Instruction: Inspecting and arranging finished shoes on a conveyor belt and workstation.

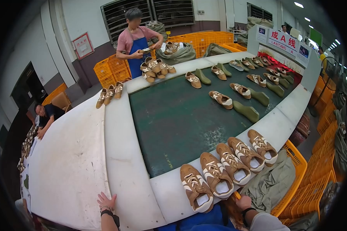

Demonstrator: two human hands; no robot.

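Note:
My left hand (pixel 106 201) lies with fingers spread on the white padded tabletop (pixel 71 161), near its seam with the smooth white border. My right hand (pixel 243 202) is closed round the rim of an orange plastic crate (pixel 295 161) at the table's front edge; its fingers are partly hidden. Crumpled grey-green cloth (pixel 272 181) fills that crate. Just beyond the right hand, several brown lace-up sneakers (pixel 219 175) with white stripes stand in a row on the white border. Neither hand touches the shoes.
A dark green conveyor belt (pixel 173 127) carries more brown sneakers and green shoe lasts (pixel 246 111). A co-worker in a blue apron (pixel 137 50) handles a shoe behind piled sneakers (pixel 155 68). Another person leans at the far left. Orange crates (pixel 316 154) are stacked at the right.

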